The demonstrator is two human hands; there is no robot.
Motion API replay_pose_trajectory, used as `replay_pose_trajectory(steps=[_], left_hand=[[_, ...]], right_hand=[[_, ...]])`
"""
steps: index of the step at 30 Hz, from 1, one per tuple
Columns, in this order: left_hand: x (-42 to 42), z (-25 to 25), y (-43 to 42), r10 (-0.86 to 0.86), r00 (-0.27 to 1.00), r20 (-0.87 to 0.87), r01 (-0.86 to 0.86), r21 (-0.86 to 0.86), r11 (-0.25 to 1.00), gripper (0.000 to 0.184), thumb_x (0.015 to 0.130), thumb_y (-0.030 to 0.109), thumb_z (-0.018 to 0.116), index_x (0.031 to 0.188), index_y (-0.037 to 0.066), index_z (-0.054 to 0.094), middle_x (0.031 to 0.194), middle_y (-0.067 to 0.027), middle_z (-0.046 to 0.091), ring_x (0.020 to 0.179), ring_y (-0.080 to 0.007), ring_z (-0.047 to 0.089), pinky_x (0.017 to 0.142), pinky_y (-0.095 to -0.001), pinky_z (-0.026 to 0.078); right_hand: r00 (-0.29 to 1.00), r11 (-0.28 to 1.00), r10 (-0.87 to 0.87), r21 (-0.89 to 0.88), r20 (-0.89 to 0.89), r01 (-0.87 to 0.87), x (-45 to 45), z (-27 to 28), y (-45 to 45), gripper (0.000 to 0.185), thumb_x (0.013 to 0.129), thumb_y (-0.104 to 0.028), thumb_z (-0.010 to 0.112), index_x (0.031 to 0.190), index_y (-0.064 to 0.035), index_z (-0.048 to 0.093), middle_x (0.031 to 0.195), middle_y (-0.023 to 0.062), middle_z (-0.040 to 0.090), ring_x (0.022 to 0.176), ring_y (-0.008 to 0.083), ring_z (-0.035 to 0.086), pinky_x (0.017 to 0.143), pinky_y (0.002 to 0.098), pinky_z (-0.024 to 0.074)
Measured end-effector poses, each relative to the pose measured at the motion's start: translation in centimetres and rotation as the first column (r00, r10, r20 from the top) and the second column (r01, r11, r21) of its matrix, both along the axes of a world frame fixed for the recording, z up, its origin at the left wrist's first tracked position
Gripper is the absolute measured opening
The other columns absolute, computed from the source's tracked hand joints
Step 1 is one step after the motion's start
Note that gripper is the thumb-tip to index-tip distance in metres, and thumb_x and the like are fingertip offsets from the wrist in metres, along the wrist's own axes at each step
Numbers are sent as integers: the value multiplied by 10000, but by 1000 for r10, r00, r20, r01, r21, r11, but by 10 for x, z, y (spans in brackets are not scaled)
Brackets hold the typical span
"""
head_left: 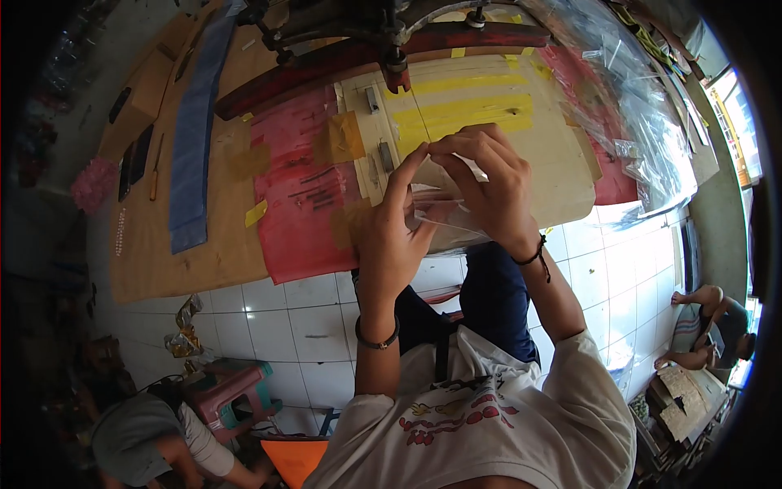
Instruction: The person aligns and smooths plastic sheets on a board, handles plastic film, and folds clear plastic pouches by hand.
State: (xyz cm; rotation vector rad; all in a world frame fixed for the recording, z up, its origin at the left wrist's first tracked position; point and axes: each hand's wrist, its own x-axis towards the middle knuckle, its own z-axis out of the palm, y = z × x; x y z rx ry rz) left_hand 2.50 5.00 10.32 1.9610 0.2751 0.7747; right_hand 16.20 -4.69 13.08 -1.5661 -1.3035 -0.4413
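My left hand (pixel 394 224) and my right hand (pixel 489 183) meet at the fingertips over the near edge of the work table (pixel 228 273). Between them is a clear plastic piece (pixel 444 210), pinched in both hands. Just beyond my fingers, yellow tape strips (pixel 464 112) cover a tan board (pixel 562 175). Two small grey metal blocks (pixel 386 156) lie on the board left of the tape. A dark machine head (pixel 396 61) points down at the board beyond my hands.
Red sheeting (pixel 305 196) and a blue strip (pixel 199 138) lie at left; clear plastic sheets (pixel 643 106) at right. A curved red bar (pixel 309 73) crosses the far side. One person (pixel 151 432) is at lower left, another (pixel 709 330) at right. A stool (pixel 236 399) stands below.
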Motion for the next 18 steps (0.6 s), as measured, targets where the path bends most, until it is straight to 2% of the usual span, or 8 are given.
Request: replay_pose_trajectory(steps=[3, 6, 9, 12, 15, 18], left_hand=[[3, 0, -2, -27, 997, 71, 33, -82, 996, 687, 897, 70, 815, 1505, 36, 497, 962, -174, 771, 890, -215, 781, 740, -337, 578], [3, 0, 0, -28, 999, 43, 33, -114, 993, 663, 903, 38, 797, 1488, -17, 489, 990, -176, 777, 929, -210, 782, 781, -319, 587], [1, 3, 1, -16, 997, -76, 8, -102, 995, 652, 902, -6, 779, 1480, -54, 482, 1021, -179, 779, 966, -216, 779, 814, -311, 593], [0, 8, -1, -36, 998, -50, 27, -175, 984, 632, 906, -52, 758, 1479, -69, 492, 1116, -184, 761, 1032, -175, 738, 885, -307, 579], [0, 7, 2, -50, 995, -88, 33, -194, 980, 652, 912, -51, 754, 1501, -64, 473, 1139, -185, 754, 1040, -174, 732, 883, -303, 582], [1, 2, 4, -70, 996, -55, 55, -235, 970, 658, 917, -53, 748, 1510, -61, 462, 1157, -172, 745, 1044, -174, 729, 878, -300, 587]], right_hand=[[1000, 1000, -28, -7, 10, 28, 0, -3, 2, 238, 843, -48, 790, 1079, -70, 773, 939, 61, 740, 882, 262, 669, 774, 372, 563], [999, 999, -33, -27, 0, 33, 0, -5, 3, 279, 842, -61, 792, 1120, -83, 786, 961, 55, 754, 892, 255, 678, 783, 370, 568], [997, 997, -68, -35, 39, 69, -1, -8, 3, 304, 844, -95, 794, 1148, -97, 792, 987, 42, 774, 905, 239, 694, 788, 367, 570], [985, 989, -127, -67, 115, 135, -3, -9, 3, 305, 849, -146, 795, 1152, -106, 794, 1001, 28, 787, 916, 221, 709, 788, 360, 565], [969, 978, -174, -83, 177, 191, -3, -10, 4, 303, 859, -194, 795, 1150, -110, 792, 992, 15, 790, 921, 208, 717, 785, 350, 556], [962, 971, -188, -106, 200, 212, -3, -11, 5, 313, 863, -225, 799, 1152, -104, 787, 990, 11, 791, 922, 205, 720, 783, 344, 550]])
